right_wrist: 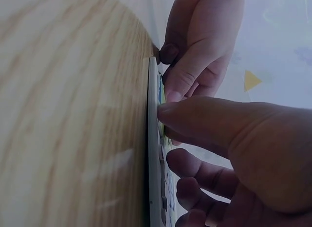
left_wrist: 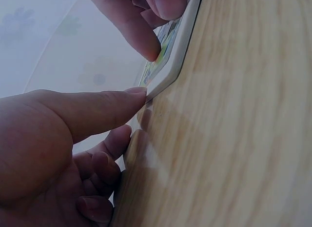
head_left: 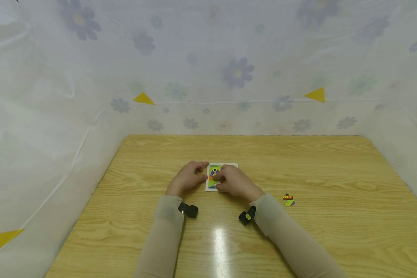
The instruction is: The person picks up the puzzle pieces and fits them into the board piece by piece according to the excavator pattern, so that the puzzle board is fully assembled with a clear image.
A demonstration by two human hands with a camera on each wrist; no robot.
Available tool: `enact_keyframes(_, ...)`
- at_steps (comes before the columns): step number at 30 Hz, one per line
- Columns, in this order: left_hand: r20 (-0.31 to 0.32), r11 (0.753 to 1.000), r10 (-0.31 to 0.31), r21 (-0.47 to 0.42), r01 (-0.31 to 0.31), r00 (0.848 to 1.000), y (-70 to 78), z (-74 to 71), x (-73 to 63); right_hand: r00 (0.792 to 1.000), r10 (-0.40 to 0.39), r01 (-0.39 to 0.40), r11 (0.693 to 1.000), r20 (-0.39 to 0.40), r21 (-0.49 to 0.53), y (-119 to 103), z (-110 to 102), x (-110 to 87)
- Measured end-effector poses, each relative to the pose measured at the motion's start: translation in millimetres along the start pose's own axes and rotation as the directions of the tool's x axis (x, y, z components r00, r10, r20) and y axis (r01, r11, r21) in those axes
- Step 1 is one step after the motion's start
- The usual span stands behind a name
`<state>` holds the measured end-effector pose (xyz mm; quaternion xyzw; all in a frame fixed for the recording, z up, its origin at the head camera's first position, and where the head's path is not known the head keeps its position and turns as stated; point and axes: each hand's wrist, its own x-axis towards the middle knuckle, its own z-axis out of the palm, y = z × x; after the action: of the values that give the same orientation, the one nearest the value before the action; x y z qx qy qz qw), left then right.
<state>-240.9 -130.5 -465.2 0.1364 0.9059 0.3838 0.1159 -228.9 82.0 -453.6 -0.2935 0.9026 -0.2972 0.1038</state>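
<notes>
A small white-framed jigsaw puzzle (head_left: pixel 226 164) lies flat on the table, its picture green, blue and orange. At its left side my left hand (head_left: pixel 189 176) touches the frame; the straight thumb (left_wrist: pixel 109 107) meets the edge near a corner. My right hand (head_left: pixel 237 181) bends over the puzzle and covers much of its right part. Its thumb (right_wrist: pixel 187 112) and index finger (left_wrist: pixel 146 44) touch the picture surface. Whether a piece sits between them is hidden. Apart to the right lies a loose jigsaw piece (head_left: pixel 289 202), green with a red and yellow stripe.
The wood-grain table (head_left: pixel 142 239) spreads around both arms. A pale flowered plastic sheet (head_left: pixel 208 77) hangs behind it and along the sides, with yellow triangles (head_left: pixel 316 95) on it. Each wrist wears a black strap with a small camera (head_left: pixel 191 211).
</notes>
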Motion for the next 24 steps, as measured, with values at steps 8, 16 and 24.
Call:
enact_keyframes(8,0.001,1.000,0.000,0.005,0.000,1.000,1.0,-0.8,-0.3,1.000,-0.004,0.004,0.998,0.002,-0.069,-0.7,0.5,1.4)
enact_keyframes(16,-0.003,1.000,0.018,0.013,-0.018,1.000,-0.4,-0.4,0.6,0.996,-0.083,0.084,0.996,0.012,-0.042,-1.1,0.7,1.0)
enact_keyframes(24,-0.004,1.000,0.018,0.014,-0.018,1.000,2.0,-1.2,0.2,0.997,-0.076,0.077,0.996,0.025,-0.045,-0.9,1.3,-0.2)
